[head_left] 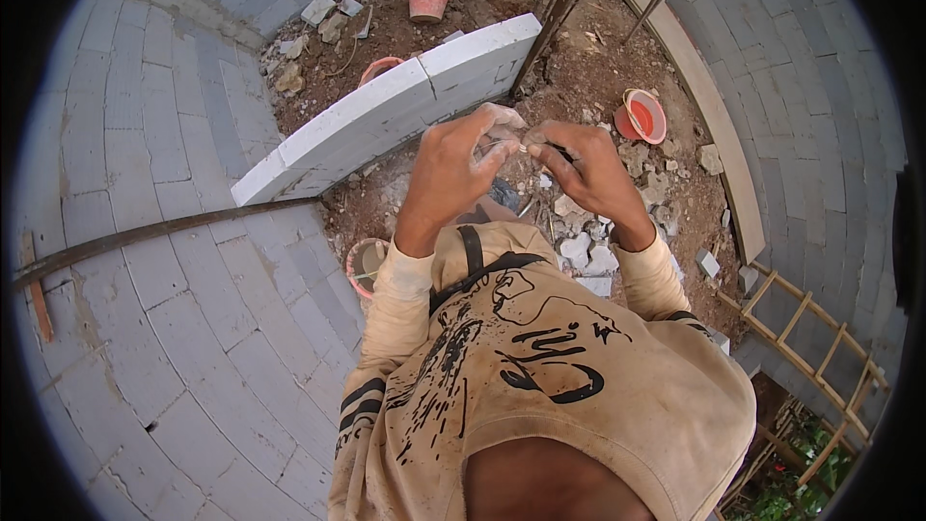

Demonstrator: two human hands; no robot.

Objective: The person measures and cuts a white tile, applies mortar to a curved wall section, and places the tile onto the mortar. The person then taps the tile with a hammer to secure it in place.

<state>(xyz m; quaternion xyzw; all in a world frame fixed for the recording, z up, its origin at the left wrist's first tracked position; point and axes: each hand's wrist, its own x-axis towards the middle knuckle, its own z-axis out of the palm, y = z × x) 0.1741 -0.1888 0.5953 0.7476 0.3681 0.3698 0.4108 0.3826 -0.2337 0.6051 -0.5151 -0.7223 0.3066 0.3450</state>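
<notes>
In front of my body my two hands meet, fingertips nearly touching. My left hand (pixel 461 162) is closed in a pinch, thumb against bent fingers. Opposite it, my right hand (pixel 590 169) pinches too, its thumb and forefinger pressed together. A tiny pale thing (pixel 524 148) shows between the fingertips, too small to name. Just beyond the hands stands a low wall of light blocks (pixel 362 121), with whitish dust on its upper face. Both hands look dusty.
Upright steel rods (pixel 552 24) rise at the low wall's end. Buckets stand on the soil: a red one (pixel 428 4), an orange one (pixel 629 123) and one by my left forearm (pixel 355 275). Rubble (pixel 582 249) lies below my right hand. A plank (pixel 699 101) and a ladder (pixel 805 357) are at right.
</notes>
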